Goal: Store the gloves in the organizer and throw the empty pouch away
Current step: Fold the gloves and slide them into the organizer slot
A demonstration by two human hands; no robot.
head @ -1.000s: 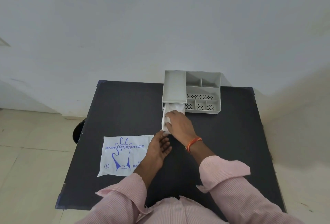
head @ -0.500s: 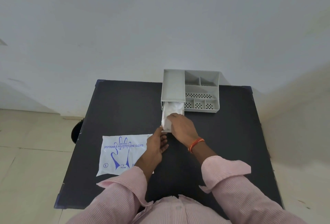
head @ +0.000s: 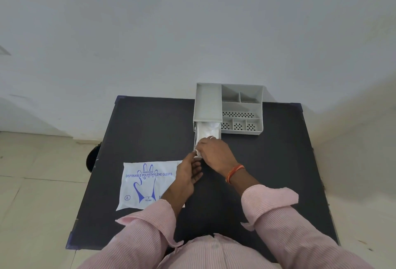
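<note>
A grey organizer (head: 242, 106) stands at the far edge of the black table (head: 147, 131). Its drawer (head: 219, 132) is pulled out toward me, and clear plastic gloves (head: 206, 130) lie bunched inside it. My right hand (head: 216, 154) rests on the near end of the drawer, fingers curled down onto the gloves. My left hand (head: 189, 171) touches the drawer's front left corner with its fingertips. The flat white pouch (head: 145, 185), printed with a blue hand, lies on the table to the left, partly under my left wrist.
A dark round object (head: 92, 158) shows on the floor beside the table's left edge. A white wall rises right behind the organizer. Tiled floor lies on the left and right of the table.
My right hand has pushed the gloves deeper into the drawer and shifted slightly toward the organizer. My left hand has risen to the drawer's front corner. The pouch has not moved.
</note>
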